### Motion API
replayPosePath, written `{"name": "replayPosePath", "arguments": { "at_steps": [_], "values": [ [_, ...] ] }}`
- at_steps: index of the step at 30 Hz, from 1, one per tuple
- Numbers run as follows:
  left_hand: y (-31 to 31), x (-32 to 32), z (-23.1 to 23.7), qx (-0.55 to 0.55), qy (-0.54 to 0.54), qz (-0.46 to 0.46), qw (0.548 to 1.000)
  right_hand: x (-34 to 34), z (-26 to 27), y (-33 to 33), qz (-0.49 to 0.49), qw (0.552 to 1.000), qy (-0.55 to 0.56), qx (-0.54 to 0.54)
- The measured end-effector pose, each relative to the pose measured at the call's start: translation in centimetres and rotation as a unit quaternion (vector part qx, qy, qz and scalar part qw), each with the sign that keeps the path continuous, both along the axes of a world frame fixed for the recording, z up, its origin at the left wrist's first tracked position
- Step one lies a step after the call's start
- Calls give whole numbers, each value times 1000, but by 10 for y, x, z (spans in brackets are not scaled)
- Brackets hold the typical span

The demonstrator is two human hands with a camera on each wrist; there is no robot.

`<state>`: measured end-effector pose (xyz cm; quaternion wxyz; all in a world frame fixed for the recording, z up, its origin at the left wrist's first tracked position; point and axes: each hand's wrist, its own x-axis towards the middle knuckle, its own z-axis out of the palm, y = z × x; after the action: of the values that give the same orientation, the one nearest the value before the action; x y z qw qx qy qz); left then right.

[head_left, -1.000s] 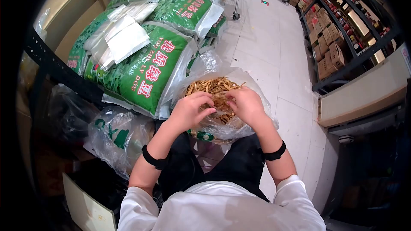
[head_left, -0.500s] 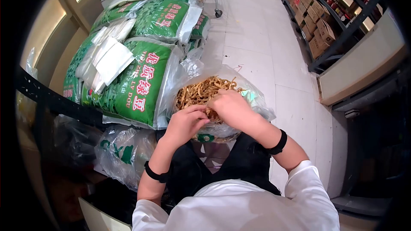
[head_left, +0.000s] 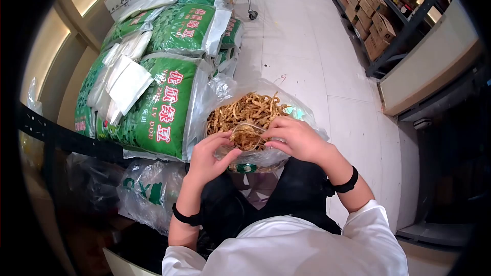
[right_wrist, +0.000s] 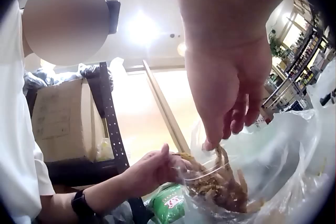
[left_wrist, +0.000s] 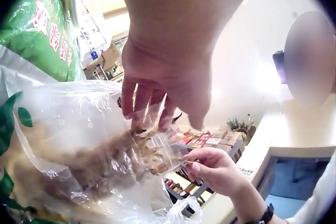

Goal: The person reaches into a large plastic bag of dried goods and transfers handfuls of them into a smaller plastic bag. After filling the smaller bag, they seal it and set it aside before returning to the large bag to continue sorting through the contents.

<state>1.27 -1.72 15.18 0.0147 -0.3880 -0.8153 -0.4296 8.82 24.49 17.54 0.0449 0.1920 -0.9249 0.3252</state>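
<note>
A small clear bag (head_left: 247, 137) with brown dried strips inside lies between the two hands, its round mouth facing up, over a large clear plastic bag (head_left: 307, 122) full of the same strips (head_left: 245, 107). My left hand (head_left: 207, 159) touches the small bag's left side with its fingers, the thumb held apart in the left wrist view. At the other side of the mouth, my right hand (head_left: 299, 140) pinches the rim between thumb and finger. One strip (right_wrist: 226, 161) rises to the right fingertips in the right wrist view.
Green printed sacks (head_left: 169, 107) are stacked at the left, with white bags (head_left: 128, 84) on top. Below them sits another clear bag (head_left: 151, 191). Shelves with cartons (head_left: 376, 28) line the right, and a cart (head_left: 248, 0) stands at the back.
My right hand reached over the loose strips half a second ago and has come back right to the small bag. The small bag's mouth is now plainly visible. The head view has shifted.
</note>
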Motion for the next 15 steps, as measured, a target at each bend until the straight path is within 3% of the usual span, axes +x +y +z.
{"name": "replayPosePath", "arguments": {
  "at_steps": [6,8,15],
  "values": [
    [1,1,-4,32,-63,28,997,-7,-2,-6,-13,996,89,-8],
    [2,4,0,18,-56,26,998,-11,-3,-11,-34,987,156,-9],
    [4,8,-1,16,-15,17,1000,-15,-3,-23,-69,974,215,-22]
  ]
}}
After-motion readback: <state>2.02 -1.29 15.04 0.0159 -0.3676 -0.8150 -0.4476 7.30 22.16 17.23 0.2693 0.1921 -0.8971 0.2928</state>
